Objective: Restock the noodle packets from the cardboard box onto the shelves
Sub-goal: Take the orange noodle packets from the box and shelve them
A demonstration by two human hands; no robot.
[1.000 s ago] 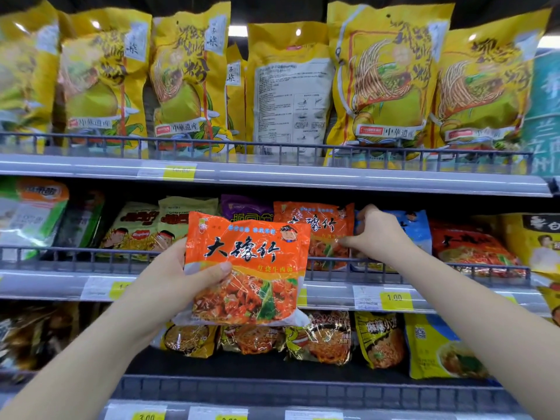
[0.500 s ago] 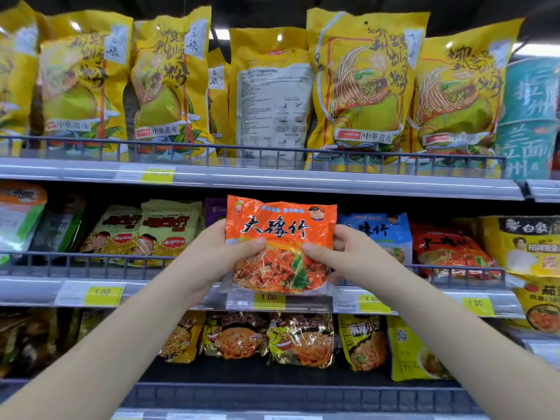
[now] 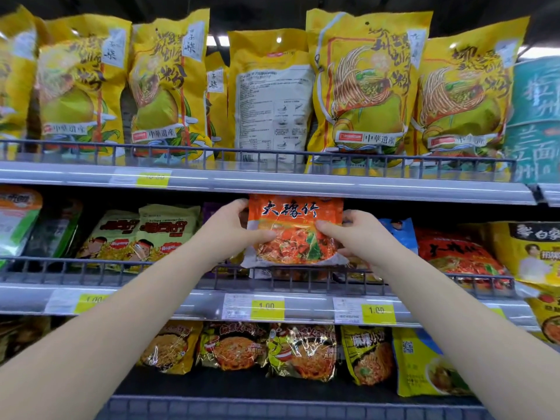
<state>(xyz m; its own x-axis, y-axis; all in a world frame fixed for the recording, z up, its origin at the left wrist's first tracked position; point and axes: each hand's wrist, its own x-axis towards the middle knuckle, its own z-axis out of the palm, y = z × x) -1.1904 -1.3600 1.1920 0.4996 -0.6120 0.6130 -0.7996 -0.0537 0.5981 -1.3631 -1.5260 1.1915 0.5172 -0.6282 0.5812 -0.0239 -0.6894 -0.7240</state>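
compared with half a second ago, the orange noodle packet (image 3: 295, 230) sits higher and further in. it hung in front of the wire rail (image 3: 121, 268) of the middle shelf then; now its lower edge is just above that rail and its top edge almost meets the underside of the upper shelf (image 3: 303, 183). both hands have gone up with it and keep their hold.

the left hand (image 3: 231, 230) grips the packet's left side above the rail, thumb laid across the printed front and fingers curled round the edge to the back. the right hand (image 3: 360, 237) grips the right side the same way, thumb on the front and fingers wrapped behind. the packet stands upright, face toward the camera, and slightly blurred.

behind the rail and left of the held packet stand pale green packets (image 3: 163, 231) with a cartoon face, and a purple one (image 3: 209, 213) peeks out beside the left hand. behind the rail to the right are a blue packet (image 3: 400, 234), partly hidden by the right hand, then a red packet (image 3: 454, 256) and a yellow bag (image 3: 527, 253). just below the rail, yellow price tags (image 3: 267, 307) read 1.00. further below it, shiny noodle packets (image 3: 303, 350) stand in a row. well above the rail, tall yellow bags (image 3: 360, 86) line the upper shelf, one (image 3: 269, 95) turned back to front.
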